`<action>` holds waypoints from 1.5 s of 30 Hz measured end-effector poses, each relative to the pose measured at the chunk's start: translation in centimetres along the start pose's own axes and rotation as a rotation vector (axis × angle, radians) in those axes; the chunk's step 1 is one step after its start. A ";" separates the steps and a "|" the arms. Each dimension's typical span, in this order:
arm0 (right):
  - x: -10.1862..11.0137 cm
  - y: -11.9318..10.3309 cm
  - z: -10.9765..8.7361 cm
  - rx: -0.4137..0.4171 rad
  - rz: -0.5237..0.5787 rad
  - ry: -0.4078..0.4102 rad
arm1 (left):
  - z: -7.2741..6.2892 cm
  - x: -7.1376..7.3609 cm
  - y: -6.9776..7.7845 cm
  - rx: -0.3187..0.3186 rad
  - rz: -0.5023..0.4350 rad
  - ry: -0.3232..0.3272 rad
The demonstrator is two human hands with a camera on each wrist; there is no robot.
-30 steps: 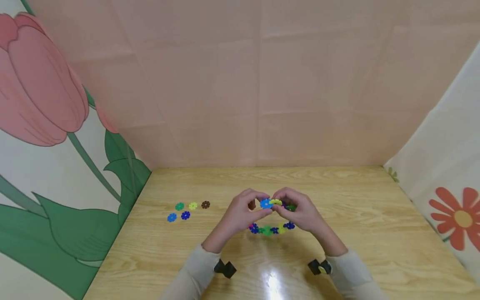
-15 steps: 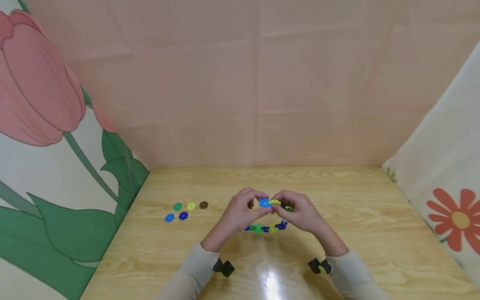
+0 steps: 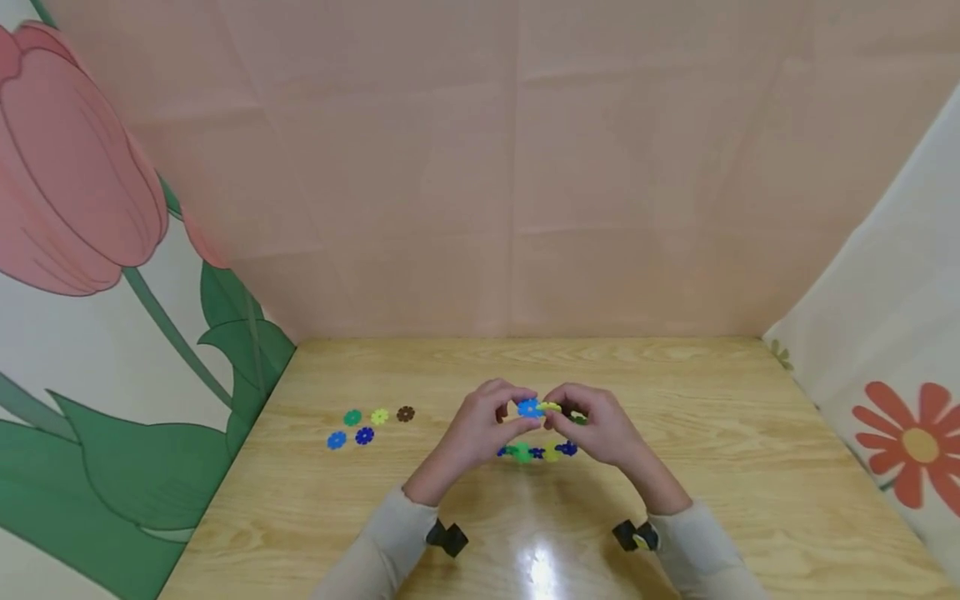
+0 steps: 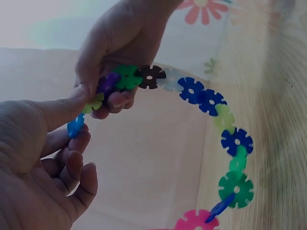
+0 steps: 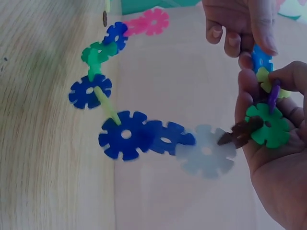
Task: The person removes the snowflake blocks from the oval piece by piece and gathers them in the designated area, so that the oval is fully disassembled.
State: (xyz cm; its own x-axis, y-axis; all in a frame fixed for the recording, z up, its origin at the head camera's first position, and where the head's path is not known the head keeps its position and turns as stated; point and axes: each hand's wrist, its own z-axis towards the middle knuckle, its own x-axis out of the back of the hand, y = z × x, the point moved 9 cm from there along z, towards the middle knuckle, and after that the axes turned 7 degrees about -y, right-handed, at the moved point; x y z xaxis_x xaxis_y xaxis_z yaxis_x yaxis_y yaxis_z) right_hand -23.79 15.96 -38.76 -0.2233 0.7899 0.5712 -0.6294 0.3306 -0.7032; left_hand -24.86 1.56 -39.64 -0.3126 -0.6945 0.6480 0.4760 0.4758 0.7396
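Note:
Both hands meet above the middle of the table. My left hand (image 3: 480,425) pinches a light blue snowflake disc (image 3: 529,408) between thumb and fingers. Beside it, my right hand (image 3: 600,425) pinches a yellow snowflake disc (image 3: 551,407), which meets the blue one at the edge. From the yellow disc a curved chain of slotted discs hangs down: a purple disc (image 5: 274,96), a green disc (image 5: 268,125), a brown disc (image 4: 150,77), a clear one, then several blue, yellow and green ones. Pink discs (image 5: 154,21) lie toward the chain's far end.
Loose snowflake discs lie on the wooden table (image 3: 712,467) to the left: a green one (image 3: 352,417), a yellow one (image 3: 379,416), a brown one (image 3: 406,413) and two blue ones. A pink cloth (image 3: 517,167) hangs behind the table, with flower-printed sheets at both sides.
The hanging part of the chain has swung left and then slightly back right. Both hands keep their pinch on the blue and yellow discs, nearly in place.

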 end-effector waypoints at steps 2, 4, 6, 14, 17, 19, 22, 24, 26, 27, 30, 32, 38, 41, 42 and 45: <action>0.1 -0.2 0.1 0.013 -0.008 0.009 | 0.0 0.0 0.1 -0.004 0.009 -0.001; 0.2 -0.3 0.1 0.026 -0.011 0.021 | 0.0 0.0 0.2 -0.013 0.014 -0.003; 0.2 -0.4 0.1 0.041 -0.010 0.033 | 0.1 -0.1 0.2 -0.021 0.019 -0.006; -0.5 -0.9 0.1 0.111 -0.001 0.036 | -0.2 0.3 0.8 -0.100 0.070 0.025; -0.6 -1.2 0.2 0.132 -0.017 0.031 | -0.2 0.5 1.3 -0.141 0.104 0.038; -0.6 -1.3 0.2 0.136 -0.022 0.033 | -0.2 0.6 1.4 -0.152 0.120 0.047; -0.6 -1.4 0.3 0.128 -0.033 0.040 | -0.2 0.7 1.4 -0.142 0.119 0.058; -0.6 -1.3 0.3 0.118 -0.031 0.044 | -0.3 0.8 1.4 -0.134 0.115 0.065; -0.6 -1.2 0.2 0.108 -0.026 0.044 | -0.3 0.9 1.4 -0.133 0.108 0.071; -0.6 -1.1 0.2 0.103 -0.017 0.043 | -0.3 0.9 1.4 -0.135 0.104 0.074; -0.6 -0.8 0.2 0.080 0.022 0.036 | -0.3 0.9 1.4 -0.138 0.089 0.078; -0.5 -0.7 0.2 0.059 0.041 0.028 | -0.3 0.9 1.3 -0.140 0.083 0.078; -0.6 -0.6 0.4 -0.006 0.024 -0.021 | -0.4 0.9 1.6 -0.158 0.099 0.084; -0.7 -0.8 0.5 0.002 -0.011 -0.039 | -0.3 0.9 1.5 -0.153 0.114 0.079; -0.6 -0.8 0.6 0.013 -0.028 -0.040 | -0.3 0.9 1.5 -0.150 0.118 0.075; -0.5 -1.3 0.6 0.064 -0.094 -0.024 | -0.3 0.8 1.4 -0.143 0.123 0.069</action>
State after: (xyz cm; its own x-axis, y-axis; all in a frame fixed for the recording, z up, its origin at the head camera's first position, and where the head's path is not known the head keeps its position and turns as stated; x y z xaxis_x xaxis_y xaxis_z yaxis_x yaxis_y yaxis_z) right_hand -23.31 14.80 -37.87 -0.1783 0.7444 0.6435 -0.6946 0.3679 -0.6182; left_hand -24.24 1.52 -38.12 -0.1904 -0.6732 0.7145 0.6203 0.4816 0.6191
